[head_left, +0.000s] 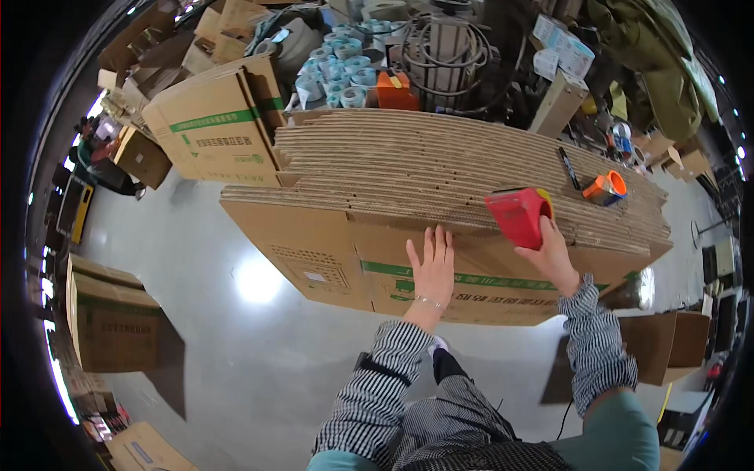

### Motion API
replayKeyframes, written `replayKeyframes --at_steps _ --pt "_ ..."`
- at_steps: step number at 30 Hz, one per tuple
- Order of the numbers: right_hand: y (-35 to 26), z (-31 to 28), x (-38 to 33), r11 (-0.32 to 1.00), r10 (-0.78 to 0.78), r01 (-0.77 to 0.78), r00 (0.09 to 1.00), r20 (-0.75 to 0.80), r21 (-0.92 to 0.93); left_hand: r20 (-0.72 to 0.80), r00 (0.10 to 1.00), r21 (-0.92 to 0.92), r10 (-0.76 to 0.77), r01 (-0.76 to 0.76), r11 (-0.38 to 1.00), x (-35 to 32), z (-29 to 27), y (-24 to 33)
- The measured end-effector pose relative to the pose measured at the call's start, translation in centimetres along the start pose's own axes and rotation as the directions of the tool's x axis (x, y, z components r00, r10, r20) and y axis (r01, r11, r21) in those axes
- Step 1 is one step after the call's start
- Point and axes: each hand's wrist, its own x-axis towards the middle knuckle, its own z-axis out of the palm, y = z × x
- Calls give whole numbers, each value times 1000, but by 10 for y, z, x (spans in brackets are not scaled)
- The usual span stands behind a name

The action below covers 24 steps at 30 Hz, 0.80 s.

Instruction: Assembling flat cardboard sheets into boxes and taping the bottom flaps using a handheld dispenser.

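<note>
A long row of flattened cardboard boxes (424, 153) stands on edge before me, corrugated edges upward. My left hand (433, 273) lies on the front flattened box (322, 247), fingers stretched out toward its top edge. Over the right part of the stack, my right hand (554, 261) is closed around a red tape dispenser (515, 217), which has a yellow part at its far side. Farther right, a black marker (569, 169) and an orange tape dispenser (603, 188) rest on the box edges.
Behind the stack are rolls of pale blue labels (338, 71), an orange box (397, 91) and a coiled cable (446, 55). More flattened boxes (212, 125) lean at the back left. Open cartons stand on the floor at left (114, 314) and right (667, 341). A person (102, 161) is far left.
</note>
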Motion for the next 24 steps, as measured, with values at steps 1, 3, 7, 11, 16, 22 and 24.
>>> replayKeyframes --at_steps 1,3,7,11,16,22,24 --pt "5 10 3 994 -93 97 991 100 -42 -25 999 -140 42 -45 989 -13 -12 -7" --pt "11 12 5 959 -209 247 947 245 -139 -79 991 -304 104 -123 945 -37 -34 -15" --pt "10 47 -8 718 -476 555 832 285 -421 -148 971 -490 188 -237 839 -120 -54 -46" --pt "-21 61 -47 717 -451 528 849 275 -455 -246 943 -568 226 -329 754 -230 -89 -95" --pt "-54 63 -118 697 -413 493 870 271 -521 13 943 -559 332 -268 785 -368 -136 -181" --pt "-66 19 -216 772 -259 323 946 193 -548 77 994 -422 75 -35 906 -364 -161 -352" --pt "-77 -9 -265 813 -65 -1 994 -93 -582 -190 873 68 -448 467 882 -393 -89 -493"
